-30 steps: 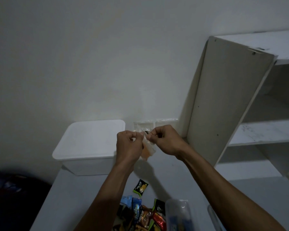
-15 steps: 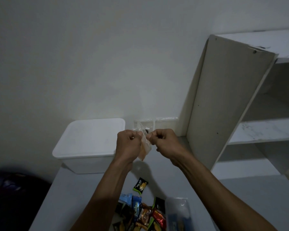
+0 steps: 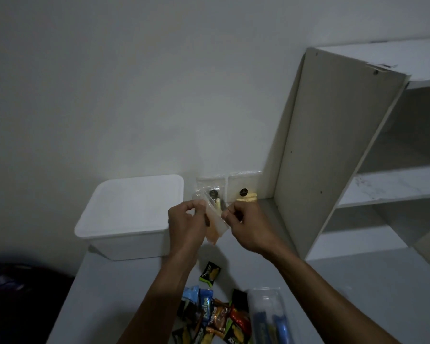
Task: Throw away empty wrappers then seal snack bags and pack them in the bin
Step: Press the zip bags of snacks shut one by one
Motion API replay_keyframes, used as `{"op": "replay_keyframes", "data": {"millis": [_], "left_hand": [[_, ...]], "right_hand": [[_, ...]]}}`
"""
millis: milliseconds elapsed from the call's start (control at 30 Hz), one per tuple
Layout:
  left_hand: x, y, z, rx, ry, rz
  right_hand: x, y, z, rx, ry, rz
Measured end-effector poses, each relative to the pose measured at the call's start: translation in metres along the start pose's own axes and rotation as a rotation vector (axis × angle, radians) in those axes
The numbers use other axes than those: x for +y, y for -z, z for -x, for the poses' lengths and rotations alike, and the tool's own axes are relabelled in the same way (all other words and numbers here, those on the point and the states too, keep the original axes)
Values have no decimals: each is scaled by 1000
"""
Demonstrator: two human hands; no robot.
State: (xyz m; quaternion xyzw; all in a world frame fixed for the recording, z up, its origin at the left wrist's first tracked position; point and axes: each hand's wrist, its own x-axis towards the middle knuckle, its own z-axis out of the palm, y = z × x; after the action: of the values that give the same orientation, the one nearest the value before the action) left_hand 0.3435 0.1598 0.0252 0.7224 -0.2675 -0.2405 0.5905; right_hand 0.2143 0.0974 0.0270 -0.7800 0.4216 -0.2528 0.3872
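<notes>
Both the left hand (image 3: 187,220) and the right hand (image 3: 246,225) pinch the top of the small clear plastic snack bag (image 3: 215,223), held up at 3 o'clock from the white plastic bin (image 3: 132,214); it looks light, soft and slippery, so pinching the top edge seems best.

Bin (image 3: 129,214) left on table (image 3: 114,294), shelf unit (image 3: 333,157) right, wrappers (image 3: 214,316) in front.

Views: one, head-worn.
Facing: forward and down, wide-angle.
Range: close above the pale grey flat tabletop (image 3: 114,289).
Far edge: plain white wall (image 3: 134,95).
</notes>
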Motion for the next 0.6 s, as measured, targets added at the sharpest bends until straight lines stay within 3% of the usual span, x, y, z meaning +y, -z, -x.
{"op": "replay_keyframes", "data": {"millis": [67, 200, 267, 500, 600], "left_hand": [[-11, 10, -6, -65, -49, -47], [-29, 28, -12, -362, -102, -76], [-35, 30, -11, -369, -128, -43], [-49, 18, -15, -320, 59, 158], [-56, 4, -19, -327, 116, 184]], "right_hand": [[-1, 10, 5, -74, 29, 85], [-2, 29, 11, -238, 52, 138], [-2, 33, 13, -259, 37, 156], [28, 23, 23, -114, -110, -108], [48, 9, 20, 72, -169, -201]]}}
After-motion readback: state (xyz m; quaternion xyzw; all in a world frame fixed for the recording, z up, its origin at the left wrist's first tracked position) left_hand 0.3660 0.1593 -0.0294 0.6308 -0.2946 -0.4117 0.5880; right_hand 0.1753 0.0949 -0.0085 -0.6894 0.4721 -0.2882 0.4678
